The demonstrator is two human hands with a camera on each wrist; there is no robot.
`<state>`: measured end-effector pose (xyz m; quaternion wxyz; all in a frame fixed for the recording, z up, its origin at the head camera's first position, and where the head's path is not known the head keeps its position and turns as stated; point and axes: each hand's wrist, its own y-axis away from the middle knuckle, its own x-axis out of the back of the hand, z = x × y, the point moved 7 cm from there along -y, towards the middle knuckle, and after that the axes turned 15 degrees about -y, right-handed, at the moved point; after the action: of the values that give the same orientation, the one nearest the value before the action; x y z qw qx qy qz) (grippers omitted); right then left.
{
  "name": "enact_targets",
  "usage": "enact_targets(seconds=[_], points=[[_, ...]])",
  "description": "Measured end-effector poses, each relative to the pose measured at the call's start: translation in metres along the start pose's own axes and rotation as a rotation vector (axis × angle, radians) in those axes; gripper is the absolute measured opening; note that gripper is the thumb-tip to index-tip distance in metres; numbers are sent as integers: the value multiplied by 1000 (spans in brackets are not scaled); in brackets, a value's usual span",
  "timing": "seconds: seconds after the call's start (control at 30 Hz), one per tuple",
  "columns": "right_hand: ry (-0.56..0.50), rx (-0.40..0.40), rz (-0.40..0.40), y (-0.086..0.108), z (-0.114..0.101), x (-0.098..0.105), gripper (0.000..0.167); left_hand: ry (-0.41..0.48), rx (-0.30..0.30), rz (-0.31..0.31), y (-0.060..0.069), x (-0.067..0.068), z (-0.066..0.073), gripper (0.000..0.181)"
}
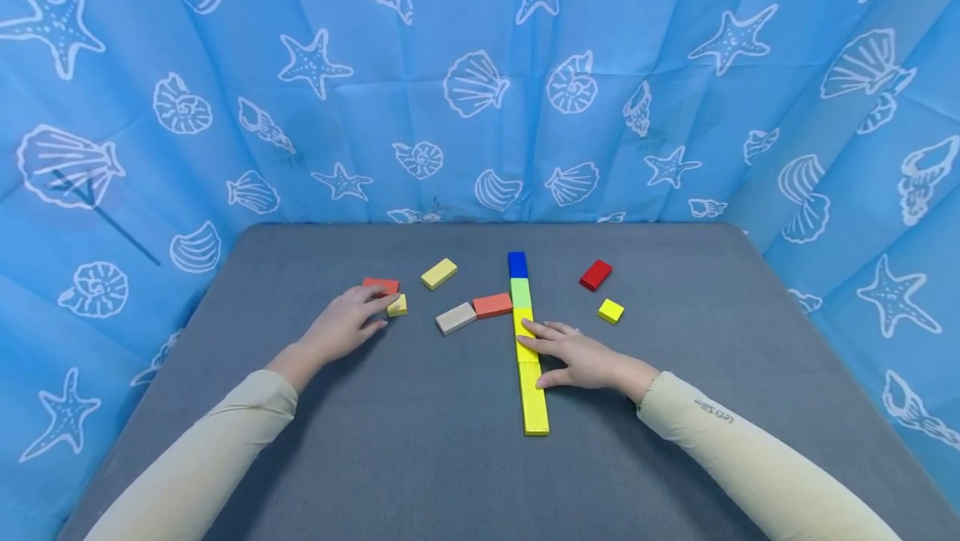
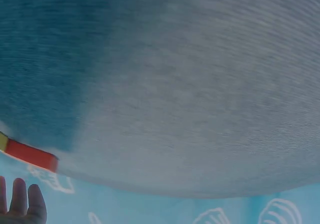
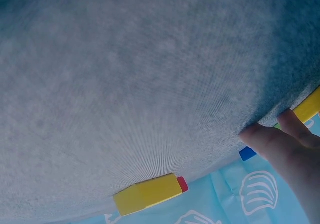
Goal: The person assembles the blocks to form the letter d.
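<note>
The row of blocks, running from the far side toward the near side of the worktop (image 1: 420, 458), consists, far to near, of a blue block (image 1: 517, 264), a green block (image 1: 521, 293), a middle yellow block (image 1: 527, 355) and a near yellow block (image 1: 534, 412), set end to end. The right hand (image 1: 581, 358) is spread and relaxed, gripping nothing; its fingertips rest on the middle yellow block and its thumb tip is at the right edge of the near one. On the row's left side, an orange block (image 1: 492, 305) has its right end against or just beside the row; a beige block (image 1: 456, 319) adjoins its other end at an angle. The left hand (image 1: 343, 324) has thumb and forefinger apart, forefinger tip at a small cream block (image 1: 398, 306); firm contact cannot be confirmed. A second orange block (image 1: 381, 283) lies just behind that hand's fingers. A pale yellow block (image 1: 439, 273) lies farther back. Right of the row are a red block (image 1: 596, 275) and a small yellow block (image 1: 611, 311), apart. A blue curtain (image 1: 420, 24) surrounds the worktop.
</note>
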<state>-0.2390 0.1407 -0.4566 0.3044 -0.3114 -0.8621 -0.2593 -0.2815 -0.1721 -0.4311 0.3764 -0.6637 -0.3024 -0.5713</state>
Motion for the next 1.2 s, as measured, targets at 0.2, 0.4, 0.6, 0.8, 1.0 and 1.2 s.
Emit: enact_targets(seconds=[0.2,0.4,0.6,0.8,1.0,1.2], points=[[0,0,2,0,1,0,71,-9,21,-12,1,-1,-12,52],[-3,2,4,0,2,-1,71,-36,48,-54,-3,-7,-22,54],[-4,6,3,0,0,-2,71,-41,65,-89,-6,-15,-30,58],[-8,11,1,-1,-1,-3,70,-51,83,-133,-8,-22,-40,58],[-16,14,0,0,-1,-2,70,-50,74,-152,-14,-28,-41,53],[-1,-2,3,1,1,0,71,-49,89,-150,-20,-32,-39,51]])
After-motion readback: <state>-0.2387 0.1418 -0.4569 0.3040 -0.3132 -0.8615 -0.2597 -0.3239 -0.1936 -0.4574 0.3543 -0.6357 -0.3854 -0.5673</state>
